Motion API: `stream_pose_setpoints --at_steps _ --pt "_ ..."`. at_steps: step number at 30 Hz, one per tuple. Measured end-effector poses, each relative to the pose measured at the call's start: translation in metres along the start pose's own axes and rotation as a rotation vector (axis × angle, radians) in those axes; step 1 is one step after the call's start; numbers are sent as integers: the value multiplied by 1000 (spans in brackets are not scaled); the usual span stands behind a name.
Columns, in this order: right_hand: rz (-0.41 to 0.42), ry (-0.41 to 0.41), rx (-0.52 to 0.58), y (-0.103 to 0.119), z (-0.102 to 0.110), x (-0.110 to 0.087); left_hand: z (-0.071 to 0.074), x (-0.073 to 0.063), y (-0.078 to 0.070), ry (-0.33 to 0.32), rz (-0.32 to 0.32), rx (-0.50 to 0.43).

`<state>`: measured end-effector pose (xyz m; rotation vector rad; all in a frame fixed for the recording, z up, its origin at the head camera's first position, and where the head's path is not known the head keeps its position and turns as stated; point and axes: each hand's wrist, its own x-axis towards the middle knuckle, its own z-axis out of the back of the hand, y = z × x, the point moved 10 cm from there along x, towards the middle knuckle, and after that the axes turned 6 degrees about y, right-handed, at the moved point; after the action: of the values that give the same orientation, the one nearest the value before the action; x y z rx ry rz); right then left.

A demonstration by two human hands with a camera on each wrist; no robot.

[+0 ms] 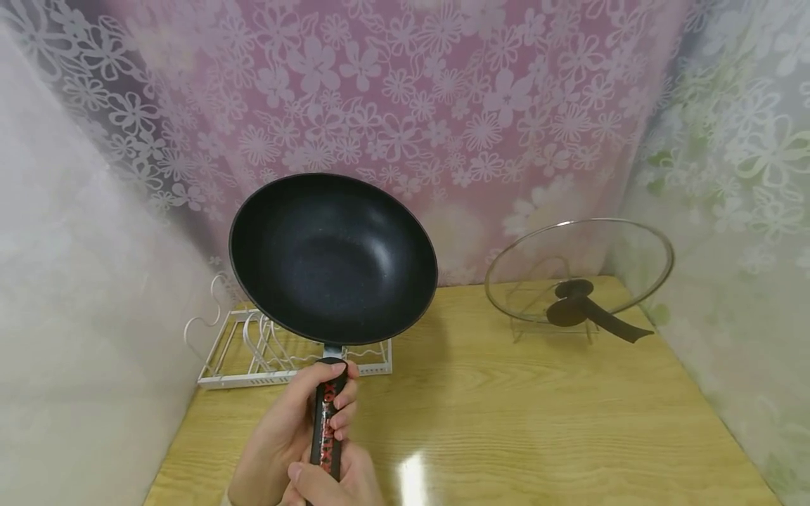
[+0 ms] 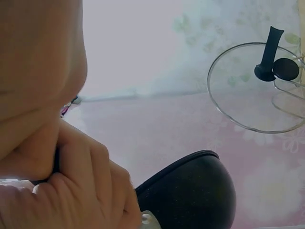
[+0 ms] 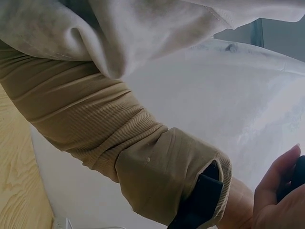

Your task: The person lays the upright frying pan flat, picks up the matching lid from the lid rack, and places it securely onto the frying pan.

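Floral curtain (image 1: 443, 112) behind pan (image 1: 335, 260), handle (image 1: 326, 414) in grip of left hand (image 1: 292, 414) and, seemingly, right hand (image 1: 344, 481), rim (image 1: 436, 274) well apart from lid (image 1: 579, 260).

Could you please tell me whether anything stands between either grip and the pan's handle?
Nothing visible does: the left grip holds the handle near the bowl of the pan, and the right grip holds it lower down. The glass lid stands apart, off to the right in the head view.

2 hands (image 1: 278, 429) (image 1: 344, 481), 1 pan (image 1: 335, 260), 1 lid (image 1: 574, 288), 2 wire racks (image 1: 253, 380) (image 1: 557, 332)
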<state>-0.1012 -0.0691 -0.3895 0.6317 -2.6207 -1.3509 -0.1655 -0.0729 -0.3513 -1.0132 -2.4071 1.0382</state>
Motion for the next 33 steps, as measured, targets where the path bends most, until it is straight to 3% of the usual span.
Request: stream_pose_setpoints --at_steps 3,11,17,21,33 --pt "-12 -10 8 -1 0 0 -2 0 -2 8 -16 -28" --pt "45 -3 -43 2 0 1 -12 6 2 86 -38 -220" --pt "113 36 -62 9 -4 4 -17 10 0 124 -48 -187" --pt "106 83 -37 8 -6 4 -17 10 -1 122 -65 -163" --pt "87 144 10 6 -6 1 -16 8 5 108 -44 -245"
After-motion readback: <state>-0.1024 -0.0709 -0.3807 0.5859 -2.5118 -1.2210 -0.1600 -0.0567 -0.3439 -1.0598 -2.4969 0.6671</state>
